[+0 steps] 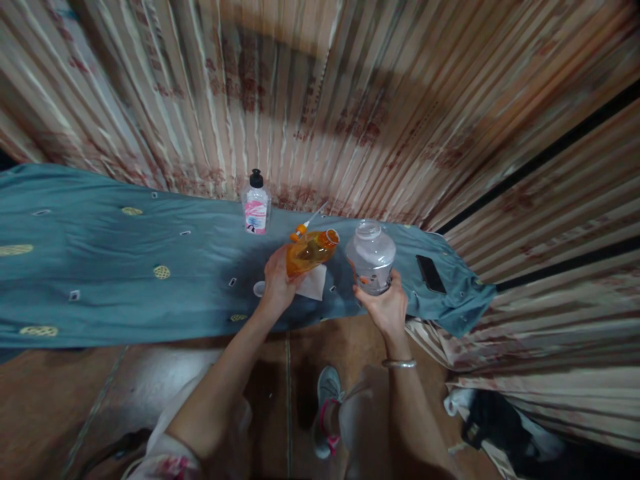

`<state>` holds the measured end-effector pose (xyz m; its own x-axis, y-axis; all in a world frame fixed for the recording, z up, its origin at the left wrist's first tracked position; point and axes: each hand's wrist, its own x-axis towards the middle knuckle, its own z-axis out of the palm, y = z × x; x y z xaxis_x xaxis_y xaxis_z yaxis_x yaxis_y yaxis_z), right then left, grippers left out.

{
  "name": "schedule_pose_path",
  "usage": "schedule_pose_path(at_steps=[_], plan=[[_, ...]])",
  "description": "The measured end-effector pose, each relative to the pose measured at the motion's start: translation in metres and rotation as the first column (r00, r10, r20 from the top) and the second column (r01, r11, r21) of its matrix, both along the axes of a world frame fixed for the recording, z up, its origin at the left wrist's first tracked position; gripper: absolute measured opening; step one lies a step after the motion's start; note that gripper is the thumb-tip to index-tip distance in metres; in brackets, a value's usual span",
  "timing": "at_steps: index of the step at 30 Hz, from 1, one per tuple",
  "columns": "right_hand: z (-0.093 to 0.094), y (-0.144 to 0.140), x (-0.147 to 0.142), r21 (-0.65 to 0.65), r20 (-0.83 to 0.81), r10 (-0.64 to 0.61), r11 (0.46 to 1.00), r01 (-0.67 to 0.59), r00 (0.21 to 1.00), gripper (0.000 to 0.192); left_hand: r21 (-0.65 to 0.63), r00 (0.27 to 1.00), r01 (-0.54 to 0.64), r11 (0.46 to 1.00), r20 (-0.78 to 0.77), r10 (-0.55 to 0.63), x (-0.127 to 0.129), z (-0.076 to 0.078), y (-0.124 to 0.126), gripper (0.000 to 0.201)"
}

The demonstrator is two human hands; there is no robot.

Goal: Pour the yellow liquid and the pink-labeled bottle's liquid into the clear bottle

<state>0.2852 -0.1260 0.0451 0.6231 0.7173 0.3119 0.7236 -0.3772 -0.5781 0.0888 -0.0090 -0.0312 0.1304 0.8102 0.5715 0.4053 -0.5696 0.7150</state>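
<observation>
My left hand (277, 279) grips an orange bottle (310, 252) of amber liquid, tilted so its open neck points right toward a clear plastic jar (371, 257). My right hand (387, 305) holds that jar upright from below, its mouth open at the top. An orange cap with a thin tube (303, 228) hangs beside the bottle's neck. Both hands are over the near edge of a table covered with a blue cloth (100, 267). A white paper (314, 284) and a small white cap (259, 289) lie under the bottle.
A small clear bottle with a black cap and pink label (256, 203) stands at the table's back. A black phone (431, 273) lies at the right end. Striped curtains (350, 100) hang behind and right. My shoe (326, 407) is on the brown floor.
</observation>
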Motion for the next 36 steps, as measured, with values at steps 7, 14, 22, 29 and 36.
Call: schedule_pose_path(at_steps=[7,14,22,29,36], plan=[[0.000,0.003,0.002,-0.012,0.011,-0.025,1.000,0.025,1.000,0.085,0.018,0.999,0.032,0.999,0.040,-0.032,0.001,0.002,0.006,0.066],[-0.003,-0.002,0.010,0.020,0.089,-0.026,1.000,0.024,0.996,0.082,0.050,0.999,0.042,0.998,0.011,-0.043,0.004,-0.001,0.006,0.064],[-0.005,-0.009,0.015,0.019,0.133,-0.005,1.000,0.003,0.991,0.077,0.084,1.000,-0.003,0.996,-0.023,0.005,0.009,0.001,0.003,0.062],[-0.009,-0.010,0.017,-0.002,0.159,0.017,1.000,-0.017,0.987,0.077,0.092,0.998,-0.023,0.996,-0.048,0.028,0.011,0.003,0.002,0.062],[-0.013,-0.007,0.017,0.011,0.215,0.036,0.999,-0.039,0.976,0.075,0.061,0.998,-0.032,0.998,-0.054,0.035,0.012,0.007,0.001,0.063]])
